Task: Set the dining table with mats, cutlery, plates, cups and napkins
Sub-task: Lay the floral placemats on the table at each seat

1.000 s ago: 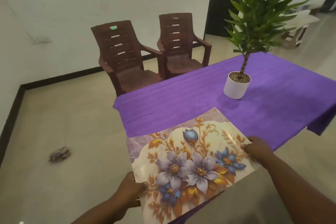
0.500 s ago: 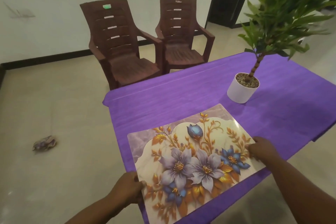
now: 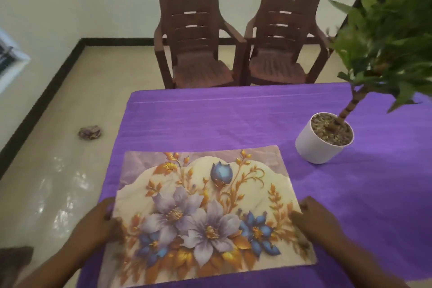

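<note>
Mat (image 3: 205, 206) lowered flat, 2 hands gripping edges

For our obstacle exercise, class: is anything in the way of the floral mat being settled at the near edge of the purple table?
Nothing visible blocks it. The floral mat already lies on the purple tablecloth, with the left hand and right hand at its side edges. The potted plant stands apart, beyond the mat's far right corner.

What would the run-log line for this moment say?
step: placing mat | floral placemat on purple tablecloth | left hand, right hand grip its sides | cutlery, plates: unseen
</note>
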